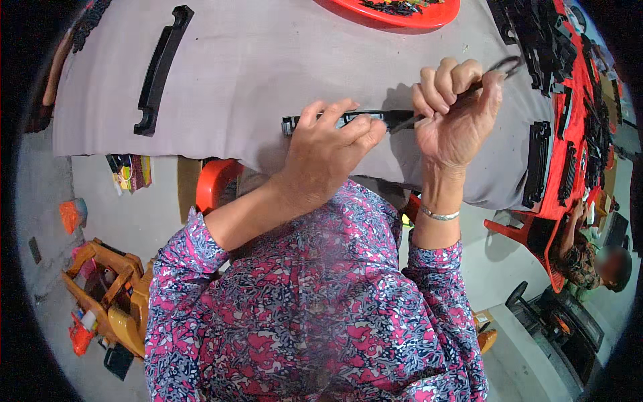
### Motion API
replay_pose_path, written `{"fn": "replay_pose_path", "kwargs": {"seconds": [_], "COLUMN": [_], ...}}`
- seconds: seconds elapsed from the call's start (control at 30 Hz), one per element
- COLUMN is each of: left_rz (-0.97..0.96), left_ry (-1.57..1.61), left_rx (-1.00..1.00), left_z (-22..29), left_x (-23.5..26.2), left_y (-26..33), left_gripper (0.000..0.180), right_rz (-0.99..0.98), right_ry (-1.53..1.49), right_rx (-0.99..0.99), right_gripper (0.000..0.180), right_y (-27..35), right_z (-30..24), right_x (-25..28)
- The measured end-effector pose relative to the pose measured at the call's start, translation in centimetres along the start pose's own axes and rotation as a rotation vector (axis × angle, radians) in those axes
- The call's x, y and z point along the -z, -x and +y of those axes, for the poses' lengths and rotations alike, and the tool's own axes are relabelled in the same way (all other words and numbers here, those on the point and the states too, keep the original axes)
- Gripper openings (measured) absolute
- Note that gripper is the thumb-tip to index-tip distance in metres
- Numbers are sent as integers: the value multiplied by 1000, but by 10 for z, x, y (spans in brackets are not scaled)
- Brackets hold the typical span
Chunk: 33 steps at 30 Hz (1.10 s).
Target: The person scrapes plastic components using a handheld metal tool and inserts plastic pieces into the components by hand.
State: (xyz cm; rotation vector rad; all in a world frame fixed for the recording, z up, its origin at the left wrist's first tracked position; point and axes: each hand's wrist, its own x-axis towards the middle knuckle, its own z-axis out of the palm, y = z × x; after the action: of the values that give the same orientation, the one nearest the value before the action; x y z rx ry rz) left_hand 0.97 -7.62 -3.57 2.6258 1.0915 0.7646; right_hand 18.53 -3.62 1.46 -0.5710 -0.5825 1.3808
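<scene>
My left hand [323, 151] is closed over a narrow black plastic bar [290, 125] near the table's front edge, its fingers bent across the bar's top. The bar lies crosswise, with a pale patch showing between the fingers. At the bar's other end my right hand [454, 110] is raised, palm partly turned up, gripping a thin dark flexible strip [507, 63]. One end of the strip loops out past the thumb; another stretch runs down to the bar. Whether the strip is attached to the bar is hidden by my fingers.
A grey cloth [234, 74] covers the table. A similar black bar [159, 74] lies on the left. At the far edge sits a red plate [402, 25] of small parts. More black parts [538, 164] line the right side. A person [583, 258] sits at far right.
</scene>
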Motion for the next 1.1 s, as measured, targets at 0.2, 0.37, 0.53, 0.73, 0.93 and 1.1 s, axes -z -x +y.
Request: {"fn": "replay_pose_path", "kwargs": {"seconds": [0.2,0.37,0.53,0.73,0.93,1.1], "left_rz": [181,201,202,197,199,148], "left_ry": [40,23,3,3,-15,12], "left_rx": [-10,-13,-5,1,8,6], "left_z": [-1,-2,0,1,2,1], "left_x": [-12,-15,-15,-16,-18,-8], "left_y": [4,4,4,4,3,0], "left_gripper": [42,38,34,37,37,36], "right_rz": [-111,-91,-110,-169,-242,-235], "right_ry": [1,49,-26,-29,-40,56], "right_rx": [-8,-10,-47,-40,-12,-55], "right_gripper": [64,67,59,60,63,64], "right_y": [-3,-9,-9,-4,0,6], "right_z": [2,3,9,13,17,25], "right_x": [1,-6,4,11,12,13]}}
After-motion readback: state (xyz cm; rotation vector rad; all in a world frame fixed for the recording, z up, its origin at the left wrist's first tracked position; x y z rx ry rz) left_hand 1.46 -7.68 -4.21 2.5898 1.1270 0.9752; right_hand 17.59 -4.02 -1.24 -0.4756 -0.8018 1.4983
